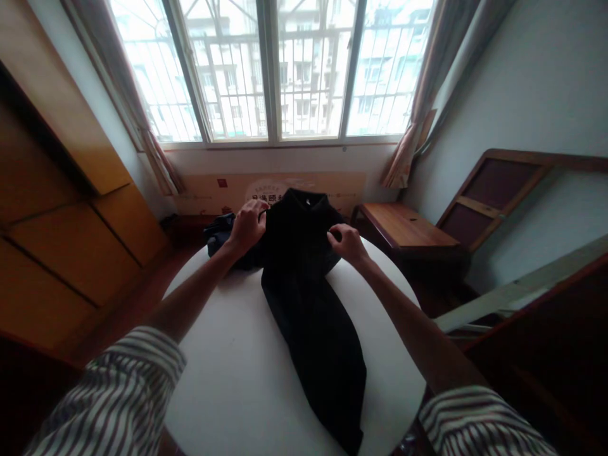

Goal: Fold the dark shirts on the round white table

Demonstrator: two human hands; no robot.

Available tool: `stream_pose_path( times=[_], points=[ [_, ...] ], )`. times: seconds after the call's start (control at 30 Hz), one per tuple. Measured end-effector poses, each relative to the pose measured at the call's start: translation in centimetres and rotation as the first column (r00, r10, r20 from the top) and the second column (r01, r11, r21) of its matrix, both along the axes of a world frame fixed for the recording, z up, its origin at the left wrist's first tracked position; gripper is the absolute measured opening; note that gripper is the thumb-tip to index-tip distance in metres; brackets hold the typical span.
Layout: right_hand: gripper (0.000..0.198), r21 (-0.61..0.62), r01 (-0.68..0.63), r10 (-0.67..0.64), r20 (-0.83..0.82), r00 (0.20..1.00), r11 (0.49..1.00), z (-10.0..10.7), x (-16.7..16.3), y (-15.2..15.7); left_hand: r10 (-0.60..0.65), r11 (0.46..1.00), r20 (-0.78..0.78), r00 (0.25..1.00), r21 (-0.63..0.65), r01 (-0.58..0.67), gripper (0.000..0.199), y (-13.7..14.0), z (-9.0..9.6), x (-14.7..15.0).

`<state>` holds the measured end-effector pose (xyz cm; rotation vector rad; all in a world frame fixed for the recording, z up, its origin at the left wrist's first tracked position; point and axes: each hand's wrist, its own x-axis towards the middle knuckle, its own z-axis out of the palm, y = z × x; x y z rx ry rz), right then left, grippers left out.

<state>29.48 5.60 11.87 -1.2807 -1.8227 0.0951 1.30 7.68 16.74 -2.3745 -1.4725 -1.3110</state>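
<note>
A black collared shirt [304, 244] is held up at the far part of a round white table [228, 361], its collar at the top. A long dark section of cloth [323, 342] trails from it towards me, down to the near edge. At the left shoulder of the shirt, my left hand [249, 223] is closed on the fabric. My right hand [348, 242] pinches the opposite side, thumb and fingers together. Beside my left hand lies a bunched dark garment [219, 234], partly hidden behind my wrist.
Behind the table a printed cardboard panel [199, 190] stands under the barred window [308, 76]. A low wooden table [403, 225] and a framed dark panel [494, 183] are on the right. Wooden cabinets [71, 240] line the left side.
</note>
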Motion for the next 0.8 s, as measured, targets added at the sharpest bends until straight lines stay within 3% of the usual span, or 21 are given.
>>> stream_pose_path(
  times=[0.07,0.13,0.2,0.27,0.33,0.37,0.43,0.6,0.7,0.8],
  points=[
    [0.013,-0.049,-0.057,0.059,0.041,0.997,0.997,-3.5,0.8,-3.7,-0.021,0.998,-0.060,0.998,-0.060,0.017,0.011,-3.0,-3.3,-0.6],
    [0.017,-0.171,-0.159,0.179,0.111,0.978,0.972,-6.8,1.8,-8.2,-0.052,0.966,-0.126,0.991,-0.260,0.018,0.015,-6.1,-7.0,-1.5],
    [0.028,-0.268,-0.172,0.220,0.160,0.962,0.948,-9.4,2.9,-12.5,-0.066,0.851,-0.183,0.981,-0.523,-0.040,0.038,-8.5,-10.2,-2.3],
    [0.045,-0.316,-0.154,0.223,0.196,0.955,0.936,-10.9,3.6,-15.6,-0.081,0.677,-0.173,0.982,-0.732,-0.073,0.058,-9.9,-12.6,-2.9],
    [0.056,-0.339,-0.146,0.228,0.217,0.949,0.929,-11.7,3.6,-17.5,-0.078,0.542,-0.103,0.992,-0.839,-0.045,0.065,-10.3,-14.2,-3.0],
    [0.057,-0.348,-0.149,0.234,0.215,0.948,0.926,-11.9,3.3,-17.9,-0.071,0.518,-0.063,0.996,-0.855,-0.017,0.064,-10.2,-14.6,-2.8],
    [0.050,-0.362,-0.166,0.244,0.182,0.953,0.917,-12.0,2.4,-18.2,-0.076,0.548,0.002,0.997,-0.836,0.044,0.057,-9.8,-15.2,-2.0],
    [0.029,-0.384,-0.242,0.253,-0.023,0.967,0.891,-10.0,1.2,-17.7,-0.041,0.765,0.075,0.996,-0.639,0.080,0.034,-9.4,-14.4,-1.0],
    [0.017,-0.383,-0.171,0.122,-0.151,0.981,0.908,-7.3,3.7,-18.6,0.088,0.856,0.111,0.990,-0.516,-0.018,0.025,-9.8,-12.5,-3.5],
    [0.018,-0.437,-0.171,0.046,-0.282,0.958,0.883,-4.6,7.5,-20.8,0.152,0.886,0.168,0.974,-0.460,-0.059,0.026,-10.6,-10.4,-7.7]
  ],
)
